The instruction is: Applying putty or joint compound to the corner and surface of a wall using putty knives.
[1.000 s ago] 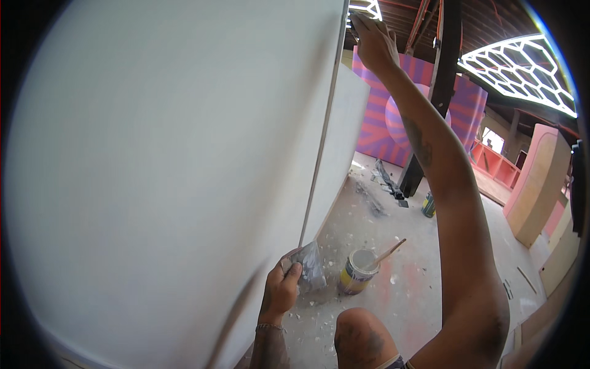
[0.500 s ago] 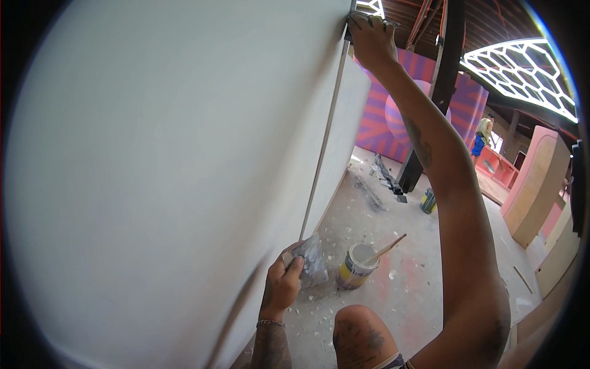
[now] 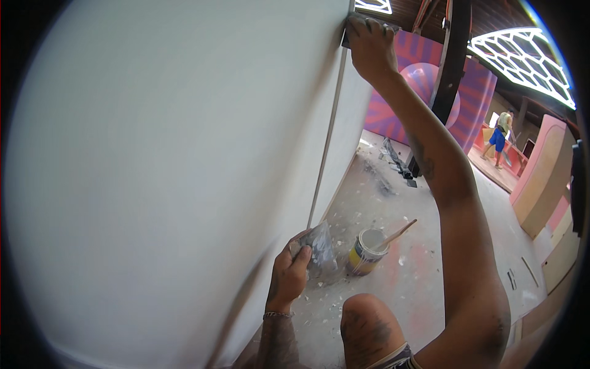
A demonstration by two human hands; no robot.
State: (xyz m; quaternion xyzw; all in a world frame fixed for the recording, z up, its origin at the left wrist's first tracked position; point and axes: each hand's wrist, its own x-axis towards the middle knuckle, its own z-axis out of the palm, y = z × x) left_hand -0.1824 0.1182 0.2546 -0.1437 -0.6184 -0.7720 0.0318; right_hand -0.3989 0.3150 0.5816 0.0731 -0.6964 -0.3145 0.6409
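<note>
Steel-grey, the putty-smeared scraper blade sits pinched in the left hand at six o'clock, beside the white panel. A yellow-labelled tin with a stick stands just beyond. At twelve o'clock the right hand grips a tool, mostly hidden, against the panel's edge.

The white panel looks smooth and matt, like plastered board, with a thin pale strip down its corner edge. The flat blade in the left hand is dull grey metal smeared with dried filler. The tub appears plastic, with a bare wooden stick in it. The floor is rough concrete, dusty and flecked with white crumbs.
</note>
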